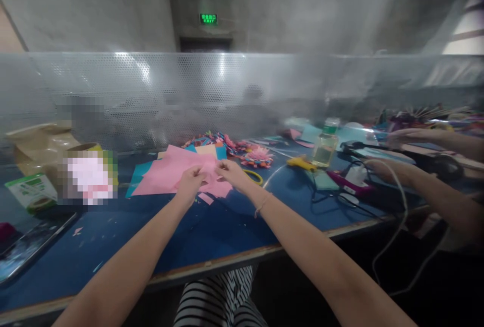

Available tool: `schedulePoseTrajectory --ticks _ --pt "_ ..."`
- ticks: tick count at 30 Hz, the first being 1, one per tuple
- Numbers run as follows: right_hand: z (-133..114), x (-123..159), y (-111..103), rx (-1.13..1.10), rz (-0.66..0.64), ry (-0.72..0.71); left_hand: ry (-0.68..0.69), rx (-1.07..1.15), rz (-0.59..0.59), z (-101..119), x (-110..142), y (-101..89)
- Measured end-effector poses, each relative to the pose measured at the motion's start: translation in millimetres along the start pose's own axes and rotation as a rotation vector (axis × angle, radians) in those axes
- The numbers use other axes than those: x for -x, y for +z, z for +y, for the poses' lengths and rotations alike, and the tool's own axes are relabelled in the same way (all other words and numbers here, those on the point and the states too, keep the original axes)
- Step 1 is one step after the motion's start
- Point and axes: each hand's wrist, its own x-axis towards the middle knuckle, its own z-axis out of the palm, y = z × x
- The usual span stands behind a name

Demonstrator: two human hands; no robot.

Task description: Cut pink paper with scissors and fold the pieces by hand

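My left hand (192,181) and my right hand (232,174) are close together over the back middle of the table, fingers closed in a pinch. Between them is a small piece of pink paper (210,172), its edges hard to tell from the pink sheets (162,171) below. Those sheets lie stacked over blue paper (134,180). A small pink strip (206,198) rests just in front of my hands. Beside my right wrist a yellow loop handle (254,176) shows; the rest of it is hidden. Behind it sits a fringed pink paper flower (257,155).
A blue table (227,231) ends at a perforated metal screen (151,95). To the right are a yellow glue gun (301,163), a bottle of liquid (325,144), cables and another person's hands (393,171). At left stand a brown bag (41,148), a green-white box (32,193) and a phone (34,244).
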Motion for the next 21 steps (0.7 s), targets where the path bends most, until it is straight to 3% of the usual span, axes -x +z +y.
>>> schedulePoseTrajectory --ticks 5,12,21 --pt "2 1 0 -0.036 -0.008 0.02 -0.013 -0.013 -0.069 -7 -3 -3.3" --pt "-4 6 1 0.125 -0.05 -0.024 -0.012 0.004 -0.116 -8 0 -1.4" --pt "2 3 -1 0.031 -0.053 -0.059 -0.097 0.046 -0.05 2 3 0.1"
